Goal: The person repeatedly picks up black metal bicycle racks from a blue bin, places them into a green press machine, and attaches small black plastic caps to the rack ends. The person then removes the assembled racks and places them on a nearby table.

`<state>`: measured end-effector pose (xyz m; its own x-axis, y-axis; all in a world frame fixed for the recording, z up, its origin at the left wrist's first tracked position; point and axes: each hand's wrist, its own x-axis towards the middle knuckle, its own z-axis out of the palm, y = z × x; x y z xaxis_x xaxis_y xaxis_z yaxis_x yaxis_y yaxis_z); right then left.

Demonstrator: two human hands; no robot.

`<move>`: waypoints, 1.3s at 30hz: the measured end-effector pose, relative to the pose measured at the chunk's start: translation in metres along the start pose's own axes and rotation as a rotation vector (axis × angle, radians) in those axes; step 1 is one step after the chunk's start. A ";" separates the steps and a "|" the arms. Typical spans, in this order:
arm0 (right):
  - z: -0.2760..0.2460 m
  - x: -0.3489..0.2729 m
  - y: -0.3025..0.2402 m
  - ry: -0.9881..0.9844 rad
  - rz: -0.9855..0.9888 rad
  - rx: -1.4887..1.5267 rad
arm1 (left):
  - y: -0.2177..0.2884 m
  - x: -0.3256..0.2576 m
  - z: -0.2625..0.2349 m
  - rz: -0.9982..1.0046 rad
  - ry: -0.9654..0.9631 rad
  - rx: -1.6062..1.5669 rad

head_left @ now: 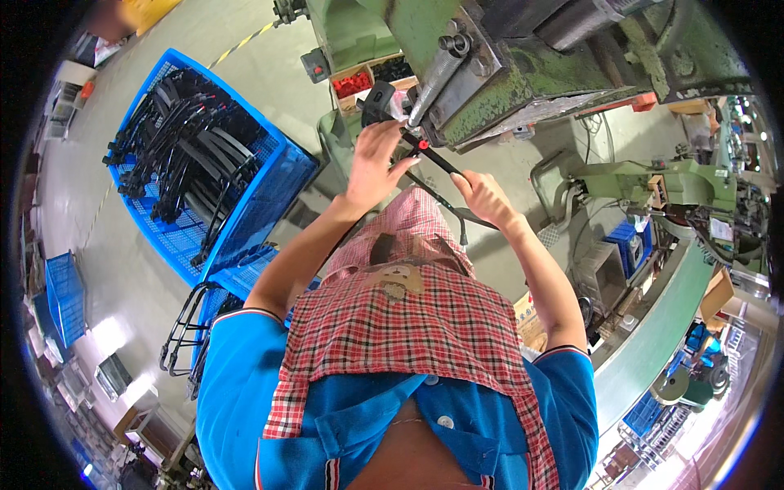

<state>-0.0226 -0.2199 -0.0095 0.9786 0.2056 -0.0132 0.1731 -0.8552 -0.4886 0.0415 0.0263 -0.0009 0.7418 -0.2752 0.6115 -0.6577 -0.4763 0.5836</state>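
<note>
My right hand (487,198) is closed around the lower end of a black rod (441,162), which slants up and left to the green press (523,90). A small red piece (424,144) sits on the rod, just below the press's steel spindle (438,82). My left hand (377,163) is at the rod's upper end, its fingers stretched toward the spindle tip and its thumb apart from them. Whether its fingertips touch anything there is hard to make out. A thin black strap or cable (437,196) hangs below the rod, in front of my checked apron (408,302).
Left of me stands a blue crate (282,175) full of black rod-like parts. Behind my hands, small bins hold red pieces (353,84) and black pieces (394,69). Another green machine (661,184) and a long green-topped bench (653,327) lie to the right.
</note>
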 end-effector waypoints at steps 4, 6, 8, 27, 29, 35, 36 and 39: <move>-0.008 0.003 -0.007 -0.079 0.054 0.057 | 0.011 -0.039 -0.045 -0.223 -0.125 0.044; -0.005 0.002 -0.001 -0.058 0.026 0.018 | 0.020 -0.067 -0.056 -0.399 -0.262 0.051; -0.004 0.002 0.001 -0.058 0.012 -0.015 | 0.021 -0.080 -0.057 -0.647 -0.510 0.064; -0.023 0.009 -0.006 -0.156 0.025 0.080 | 0.021 -0.091 -0.057 -0.628 -0.443 0.179; -0.044 0.008 -0.018 -0.164 0.076 0.086 | 0.035 -0.070 -0.071 -0.604 -0.467 0.200; -0.025 -0.049 -0.029 -0.320 0.258 0.171 | 0.034 -0.112 -0.068 -0.707 -0.707 0.262; -0.018 -0.063 -0.022 -0.342 0.251 0.181 | 0.034 -0.131 -0.059 -0.680 -0.688 0.278; -0.035 -0.090 -0.002 -0.363 0.147 0.061 | 0.051 -0.155 -0.024 -0.613 -0.619 0.357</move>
<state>-0.1072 -0.2534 0.0231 0.8874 0.2475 -0.3890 0.0166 -0.8603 -0.5096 -0.1099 0.0648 -0.0535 0.9504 -0.2377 -0.2005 -0.1267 -0.8847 0.4486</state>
